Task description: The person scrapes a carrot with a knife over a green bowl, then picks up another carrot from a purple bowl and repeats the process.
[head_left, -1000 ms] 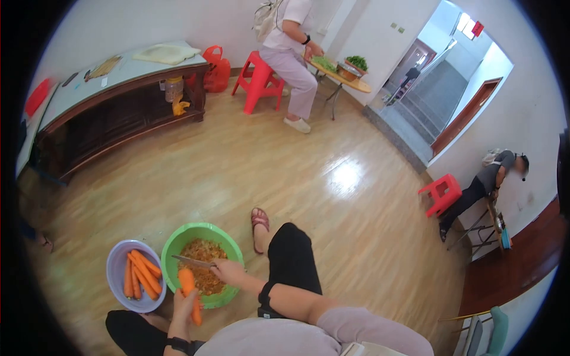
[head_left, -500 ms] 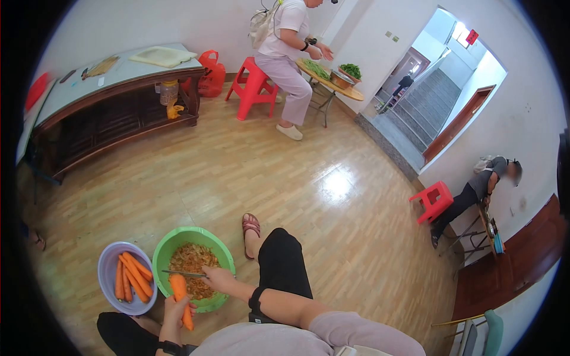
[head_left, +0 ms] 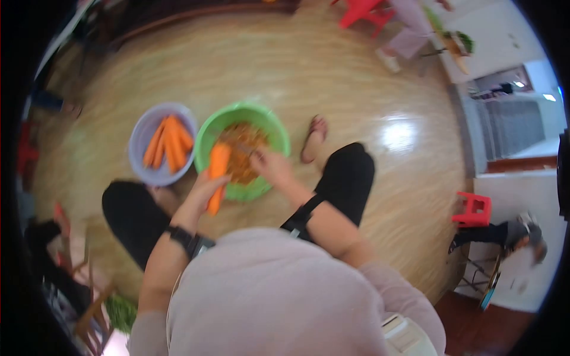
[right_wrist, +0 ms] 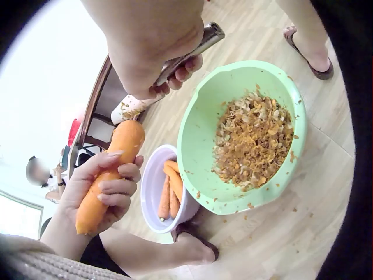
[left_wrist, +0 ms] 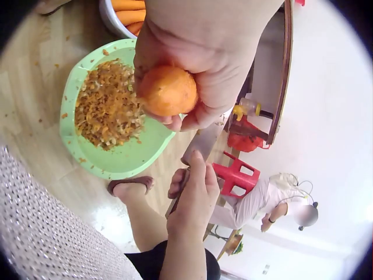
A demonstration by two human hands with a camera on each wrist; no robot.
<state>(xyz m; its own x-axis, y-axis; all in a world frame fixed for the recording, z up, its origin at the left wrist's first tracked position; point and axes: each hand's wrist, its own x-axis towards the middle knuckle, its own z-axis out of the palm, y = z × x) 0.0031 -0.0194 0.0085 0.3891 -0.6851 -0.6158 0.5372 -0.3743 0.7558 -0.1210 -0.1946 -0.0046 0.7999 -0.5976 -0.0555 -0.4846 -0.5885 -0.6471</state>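
Observation:
The left hand [head_left: 208, 187] grips a thick orange carrot [head_left: 218, 160] near its lower part; in the right wrist view its fingers wrap round the carrot [right_wrist: 111, 175]. The right hand [right_wrist: 157, 52] holds a knife by its metal handle [right_wrist: 195, 52], and the wide blade [left_wrist: 203, 143] lies close to the carrot's far end; whether they touch cannot be told. Both hands are over or beside a green basin [head_left: 276, 127] holding brown and orange shavings [right_wrist: 253, 140]. A pale purple basin [head_left: 138, 127] with several carrots [head_left: 172, 142] stands beside it.
The basins stand on a wood-patterned floor [head_left: 237, 59], between the person's knees and a sandalled foot [head_left: 314, 136]. Farther off are red stools [head_left: 473, 209], a small table with greens [head_left: 460, 41] and other people.
The head view has tilted down, so the basins and hands appear higher in it. The left hand still grips the carrot and the right hand still holds the knife.

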